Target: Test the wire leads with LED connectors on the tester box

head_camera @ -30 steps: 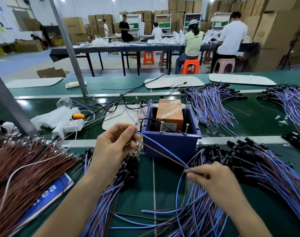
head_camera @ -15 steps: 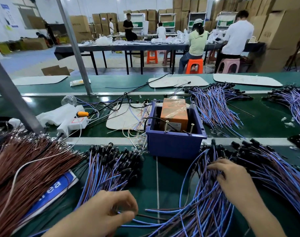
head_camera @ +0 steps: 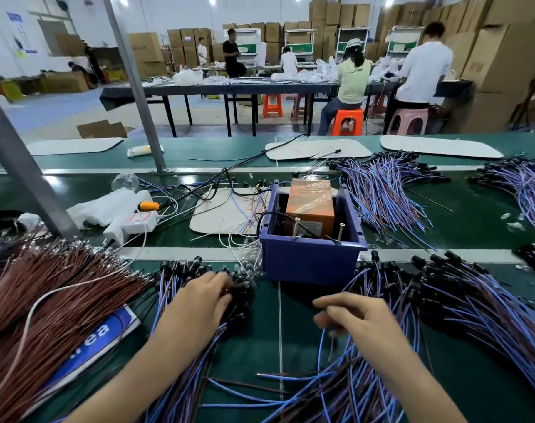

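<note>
The tester is an orange box (head_camera: 310,206) in a blue bin (head_camera: 309,264) at mid-table, with two metal posts (head_camera: 296,228) sticking up at its front. Piles of blue and purple wire leads with black LED connectors lie on either side of it. My left hand (head_camera: 199,303) rests with straight fingers on the connectors of the left pile (head_camera: 180,361). My right hand (head_camera: 357,319) hovers in front of the bin beside the right pile (head_camera: 458,306). Its curled fingers pinch a blue and brown lead (head_camera: 322,343) that hangs down from them.
A thick bundle of brown wires (head_camera: 46,300) fills the near left over a blue-and-white sign (head_camera: 98,337). A white power strip (head_camera: 135,221) and cables lie behind. More lead piles (head_camera: 382,193) sit back right. A slanted metal post (head_camera: 15,166) stands at left. People work at far tables.
My left hand moved forward from the near edge onto the left pile's connectors. My right hand left the right pile and came toward the middle holding a lead.
</note>
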The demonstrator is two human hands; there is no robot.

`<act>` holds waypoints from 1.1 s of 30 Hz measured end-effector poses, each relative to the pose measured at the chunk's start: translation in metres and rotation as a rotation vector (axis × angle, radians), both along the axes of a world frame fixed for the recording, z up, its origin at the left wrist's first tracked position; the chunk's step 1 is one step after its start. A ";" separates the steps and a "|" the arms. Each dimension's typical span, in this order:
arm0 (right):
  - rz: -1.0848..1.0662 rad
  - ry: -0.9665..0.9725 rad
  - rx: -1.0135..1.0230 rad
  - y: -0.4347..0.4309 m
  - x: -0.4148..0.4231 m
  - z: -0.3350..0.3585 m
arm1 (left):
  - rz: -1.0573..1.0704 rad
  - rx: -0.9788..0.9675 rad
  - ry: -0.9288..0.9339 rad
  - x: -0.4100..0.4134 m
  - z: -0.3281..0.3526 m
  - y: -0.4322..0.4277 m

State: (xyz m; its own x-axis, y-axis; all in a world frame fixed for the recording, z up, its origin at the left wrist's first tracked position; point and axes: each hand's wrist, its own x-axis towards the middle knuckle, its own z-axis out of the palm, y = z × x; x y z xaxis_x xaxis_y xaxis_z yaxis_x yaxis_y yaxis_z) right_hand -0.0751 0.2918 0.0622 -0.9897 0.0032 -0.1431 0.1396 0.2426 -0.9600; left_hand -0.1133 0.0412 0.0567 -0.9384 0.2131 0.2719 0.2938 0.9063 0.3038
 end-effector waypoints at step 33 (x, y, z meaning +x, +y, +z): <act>0.037 0.469 0.062 0.033 -0.004 0.035 | -0.397 0.553 -0.070 0.029 0.033 0.073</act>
